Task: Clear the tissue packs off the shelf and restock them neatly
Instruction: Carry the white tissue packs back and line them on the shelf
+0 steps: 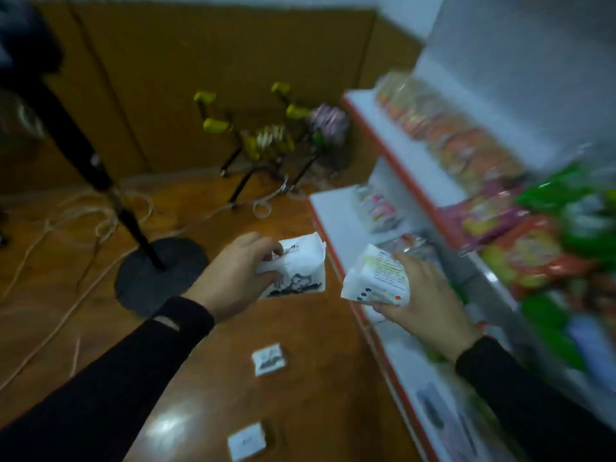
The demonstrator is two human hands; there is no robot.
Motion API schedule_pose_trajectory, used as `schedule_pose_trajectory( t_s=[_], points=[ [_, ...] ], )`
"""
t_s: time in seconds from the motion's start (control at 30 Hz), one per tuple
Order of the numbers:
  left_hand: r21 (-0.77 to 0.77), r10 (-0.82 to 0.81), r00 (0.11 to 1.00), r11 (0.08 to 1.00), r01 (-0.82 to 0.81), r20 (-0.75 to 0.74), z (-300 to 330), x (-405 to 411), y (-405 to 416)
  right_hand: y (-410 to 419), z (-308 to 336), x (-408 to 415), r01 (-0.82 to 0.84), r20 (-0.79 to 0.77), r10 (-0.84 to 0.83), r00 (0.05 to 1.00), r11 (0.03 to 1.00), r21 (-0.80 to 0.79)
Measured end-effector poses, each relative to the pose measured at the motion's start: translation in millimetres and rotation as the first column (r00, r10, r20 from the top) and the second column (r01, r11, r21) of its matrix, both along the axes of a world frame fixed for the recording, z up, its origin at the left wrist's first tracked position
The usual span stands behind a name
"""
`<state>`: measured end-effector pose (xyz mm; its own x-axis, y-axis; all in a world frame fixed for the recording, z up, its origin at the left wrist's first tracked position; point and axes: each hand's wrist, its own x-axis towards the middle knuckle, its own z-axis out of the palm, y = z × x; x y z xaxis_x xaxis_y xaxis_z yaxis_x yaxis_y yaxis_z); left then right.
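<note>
Beside the white shelf [336, 208], the left hand [233, 275] grips one tissue pack [296, 271] and the right hand [423, 295] grips another pack [373, 278] at the shelf's edge, with two more packs [268, 359] on the wooden floor [316, 378] below.

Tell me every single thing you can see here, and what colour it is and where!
tissue pack in left hand: one, white with dark print, held over the floor
tissue pack in right hand: one, white with small print, held at the shelf edge
tissue packs on floor: two, white, below the hands, the second nearer the camera
shelf: one unit, white with red edges, on the right
snack bags: many, orange, pink and green, blurred, on the shelves
stand: one, black, round base, on the left
cords: pale, looped on the brown floor
yellow-clipped rack: by the far wall, blurred
left hand: grips its pack
right hand: grips its pack
sleeves: two, black
</note>
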<state>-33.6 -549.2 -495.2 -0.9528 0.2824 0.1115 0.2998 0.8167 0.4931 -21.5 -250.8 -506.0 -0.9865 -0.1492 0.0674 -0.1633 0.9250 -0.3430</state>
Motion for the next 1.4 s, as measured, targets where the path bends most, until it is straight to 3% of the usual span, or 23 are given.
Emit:
schedule_pose_trajectory(
  t_s=[0.13,0.27,0.4,0.53,0.67,0.9,1.17,1.4],
  points=[
    [0.025,-0.189,0.962,0.98,0.198,-0.196,158.2,-10.0,62.3,64.9,160.2,40.4,0.168,-0.22,-0.149,0.964,0.983,0.07],
    [0.037,-0.36,0.858,0.916,0.4,-0.367,280.3,0.6,143.1,133.3,283.3,118.5,0.393,-0.386,-0.34,0.858,0.917,0.067],
    [-0.006,-0.529,0.711,0.804,0.594,-0.463,363.0,41.1,238.1,196.5,359.8,214.7,0.559,-0.452,-0.469,0.758,0.825,0.081],
    [-0.059,-0.679,0.521,0.635,0.77,-0.516,419.3,97.7,335.2,255.9,403.3,314.3,0.694,-0.477,-0.584,0.658,0.715,0.082],
    [-0.083,-0.78,0.385,0.483,0.872,-0.493,440.8,160.0,431.6,313.9,424.5,403.1,0.792,-0.45,-0.683,0.576,0.601,0.101],
    [-0.091,-0.879,0.239,0.301,0.949,-0.413,439.4,279.2,584.5,426.4,433.5,519.8,0.861,-0.397,-0.769,0.501,0.49,0.137],
    [-0.069,-0.922,0.307,0.331,0.941,-0.237,420.6,330.4,670.0,493.9,398.5,563.9,0.852,-0.251,-0.815,0.522,0.512,0.111],
    [-0.318,-0.963,0.261,0.266,0.91,-0.061,427.3,338.7,707.2,517.1,406.3,551.2,0.825,-0.232,-0.792,0.564,0.552,0.122]
  ],
)
